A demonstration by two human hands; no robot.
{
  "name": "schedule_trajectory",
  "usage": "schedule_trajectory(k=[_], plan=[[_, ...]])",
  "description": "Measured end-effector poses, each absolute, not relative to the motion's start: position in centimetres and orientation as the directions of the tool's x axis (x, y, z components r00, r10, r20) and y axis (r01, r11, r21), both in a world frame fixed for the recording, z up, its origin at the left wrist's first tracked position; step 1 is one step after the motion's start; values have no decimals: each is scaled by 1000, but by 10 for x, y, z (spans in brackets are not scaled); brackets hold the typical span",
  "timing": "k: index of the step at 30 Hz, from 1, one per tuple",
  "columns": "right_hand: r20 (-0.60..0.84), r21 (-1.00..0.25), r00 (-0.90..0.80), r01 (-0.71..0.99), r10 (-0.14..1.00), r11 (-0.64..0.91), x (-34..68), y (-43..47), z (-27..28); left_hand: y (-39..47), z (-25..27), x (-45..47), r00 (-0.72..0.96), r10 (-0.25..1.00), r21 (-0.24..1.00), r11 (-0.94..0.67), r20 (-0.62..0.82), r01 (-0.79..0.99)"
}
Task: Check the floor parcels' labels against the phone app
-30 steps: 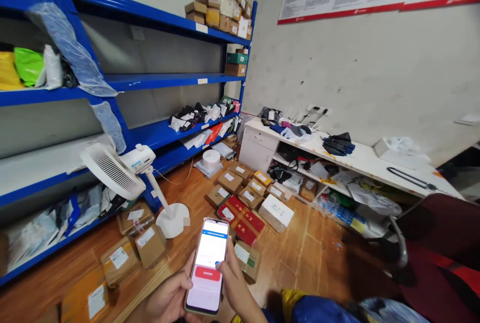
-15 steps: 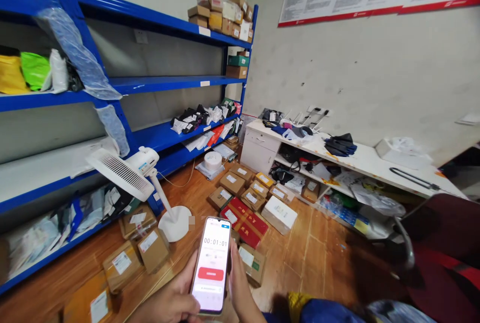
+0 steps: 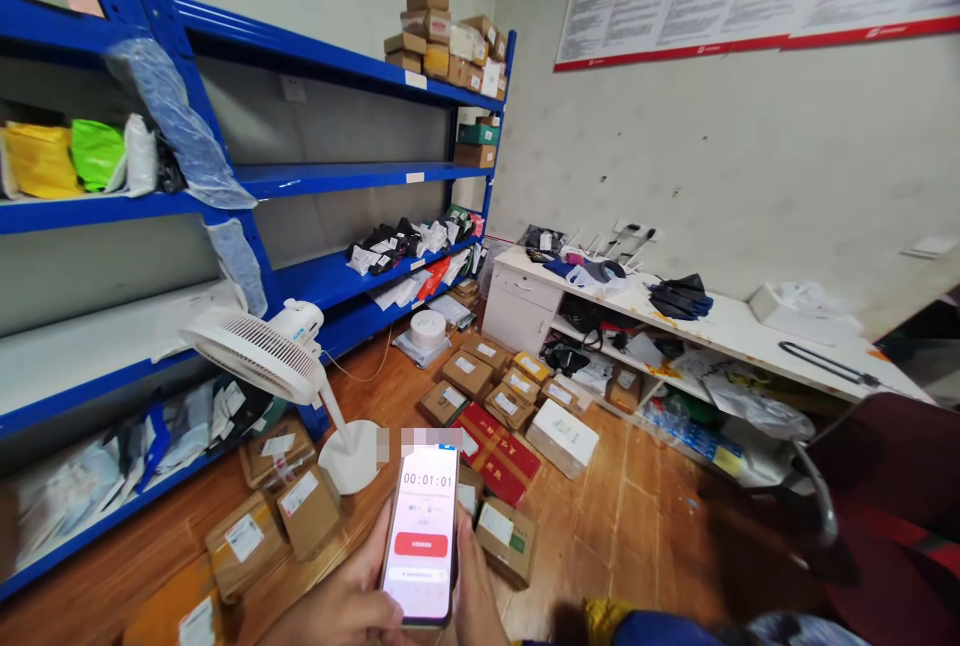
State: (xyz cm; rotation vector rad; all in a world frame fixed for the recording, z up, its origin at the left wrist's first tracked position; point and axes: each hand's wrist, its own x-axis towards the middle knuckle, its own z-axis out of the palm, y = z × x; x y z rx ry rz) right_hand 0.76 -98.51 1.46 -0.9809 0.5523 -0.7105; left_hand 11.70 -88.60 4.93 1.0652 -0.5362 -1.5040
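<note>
Low in the middle of the head view, a smartphone is held upright, its lit screen showing a timer at 00:01:01 above a red button. My left hand is closed around its left side, the thumb lying by the lower corner of the screen. Along the right edge, my right hand grips the phone too, its fingers partly hidden behind it. Just beyond the phone, a red box and a brown carton with a label rest on the floor.
A white fan stands at left beside several cartons. Blue shelving with parcels runs along the left wall. More boxes lie on the wooden floor before a white desk. A dark red chair is at right.
The scene has shifted slightly lower in view as the camera tilts up a little. The fan head has turned somewhat. Both hands keep hold of the phone.
</note>
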Motion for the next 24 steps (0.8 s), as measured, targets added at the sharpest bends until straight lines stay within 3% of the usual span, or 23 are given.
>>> schedule_trajectory(k=[10, 15, 24], plan=[[-117, -855, 672, 306, -731, 419, 11, -977, 30, -880, 39, 125, 72, -964, 846, -188, -257, 499], [-77, -870, 671, 316, -737, 378, 13, -975, 31, -881, 29, 129, 30, -988, 832, -114, -154, 542], [-68, -860, 668, 337, -741, 382, 17, -975, 37, -881, 34, 135, 18, -982, 837, -151, -189, 526]])
